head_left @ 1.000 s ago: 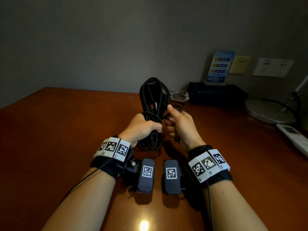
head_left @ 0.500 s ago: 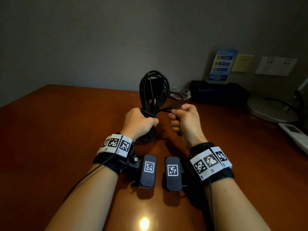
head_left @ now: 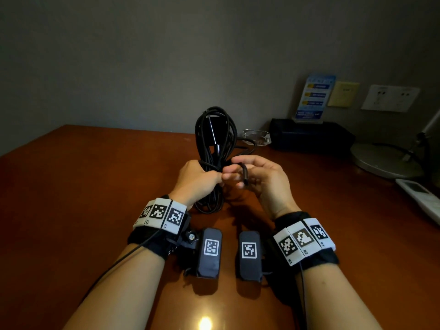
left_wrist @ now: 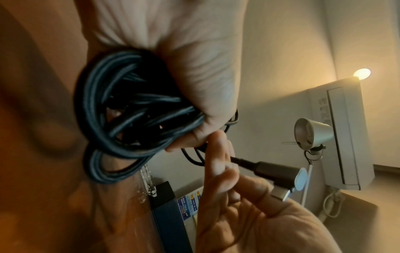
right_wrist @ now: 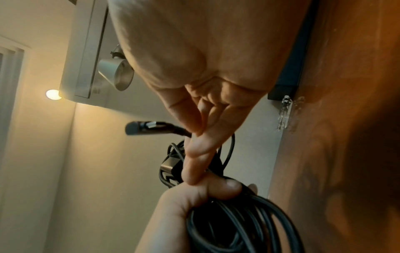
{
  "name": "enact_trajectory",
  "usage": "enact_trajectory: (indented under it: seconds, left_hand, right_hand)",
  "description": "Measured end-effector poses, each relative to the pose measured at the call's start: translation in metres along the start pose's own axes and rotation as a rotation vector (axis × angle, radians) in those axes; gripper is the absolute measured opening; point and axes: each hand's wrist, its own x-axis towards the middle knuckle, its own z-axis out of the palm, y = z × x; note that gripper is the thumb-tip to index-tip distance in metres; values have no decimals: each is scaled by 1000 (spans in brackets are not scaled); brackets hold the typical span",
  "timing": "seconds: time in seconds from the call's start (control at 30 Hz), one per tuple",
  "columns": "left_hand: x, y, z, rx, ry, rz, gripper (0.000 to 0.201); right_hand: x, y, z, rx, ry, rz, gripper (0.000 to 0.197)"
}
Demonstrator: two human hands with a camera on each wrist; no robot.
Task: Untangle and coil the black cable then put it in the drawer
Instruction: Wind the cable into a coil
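Observation:
The black cable (head_left: 215,132) is gathered into a long coil that stands upright over the brown table (head_left: 95,186). My left hand (head_left: 202,178) grips the coil round its middle, fingers curled round all the strands (left_wrist: 129,111). Close on its right, my right hand (head_left: 238,173) is turned palm up and pinches the cable's free end just behind its plug (head_left: 245,173). The plug (right_wrist: 147,127) sticks out past the right fingers (right_wrist: 194,154). A turn of the free end crosses the coil above the left fist. No drawer is in view.
At the back of the table sit a glass ashtray (head_left: 257,136) and a black box (head_left: 309,134) with a blue card (head_left: 314,96) on it. A lamp base (head_left: 385,160) and a white remote (head_left: 423,198) lie at the right. Wall sockets (head_left: 390,97) are behind.
My right hand has rolled from fist to palm up, bringing the free end round the coil's middle so the plug shows. The left hand keeps its grip on the coil.

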Motion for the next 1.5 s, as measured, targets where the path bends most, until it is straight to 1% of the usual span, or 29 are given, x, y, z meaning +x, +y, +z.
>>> enact_trajectory:
  seconds: [0.1, 0.13, 0.23, 0.33, 0.43, 0.5, 0.6, 0.7, 0.77, 0.83, 0.93, 1.0, 1.07, 1.1, 1.13, 1.17, 1.2, 1.23, 1.27, 1.33, 1.37, 1.4, 1.5]
  left_hand:
    - [-3, 5, 0, -27, -25, -20, 14]
    - [-4, 6, 0, -43, -30, -27, 13]
    - [-3, 6, 0, -66, -40, -51, 20]
    - [-3, 5, 1, -63, -58, -50, 27]
    - [-3, 5, 2, -51, -65, -55, 31]
    - [-4, 5, 3, -38, -73, -61, 28]
    - [-6, 5, 9, -15, -88, -62, 17]
    - [-6, 5, 14, 10, -64, -53, 18]
    - [-7, 4, 16, 67, -55, -32, 20]
    - [-9, 5, 16, 144, -55, -14, 12]
    - [-12, 11, 17, 414, -36, 52, 14]
    - [-12, 14, 17, 554, -42, 121, 14]
    - [-12, 15, 16, 610, -112, 179, 20]
    - [-11, 15, 15, 622, -148, 211, 28]
    - [-10, 13, 15, 627, -183, 254, 43]
    - [-10, 13, 13, 610, -222, 304, 57]
    - [-11, 14, 12, 558, -263, 345, 63]
    - [-12, 15, 11, 457, -301, 373, 60]
    - [-13, 16, 11, 328, -334, 362, 49]
    - [-12, 17, 8, 81, -359, 247, 23]
    - [-11, 17, 7, -28, -356, 186, 16]
    - [-9, 16, 6, -121, -346, 161, 14]
    - [-4, 8, 6, -334, -244, 189, 20]
  right_hand:
    - [2, 3, -3, -55, -31, -88, 32]
    - [2, 4, -4, -89, -31, -114, 29]
    - [3, 6, -5, -182, -17, -151, 21]
    - [4, 7, -6, -243, -2, -163, 21]
    - [6, 9, -9, -308, 67, -190, 17]
    - [8, 10, -11, -345, 112, -208, 13]
    - [8, 11, -10, -371, 164, -212, 13]
    - [11, 15, -9, -408, 203, -216, 14]
    - [13, 20, -9, -445, 208, -192, 11]
    - [15, 24, -8, -467, 191, -168, 7]
    - [13, 24, -7, -386, 146, -122, 9]
    - [12, 22, -6, -372, 121, -138, 12]
    - [13, 21, -7, -354, 114, -148, 14]
    - [13, 21, -8, -340, 114, -145, 14]
    - [13, 20, -10, -329, 113, -147, 13]
    - [13, 19, -11, -324, 113, -149, 13]
    - [12, 18, -13, -325, 110, -157, 13]
    - [11, 17, -14, -326, 111, -170, 13]
    - [11, 17, -16, -336, 121, -181, 13]
    - [14, 18, -21, -353, 153, -182, 16]
    - [15, 19, -22, -355, 173, -172, 17]
    - [16, 20, -24, -352, 191, -164, 18]
    - [15, 19, -24, -301, 209, -169, 11]
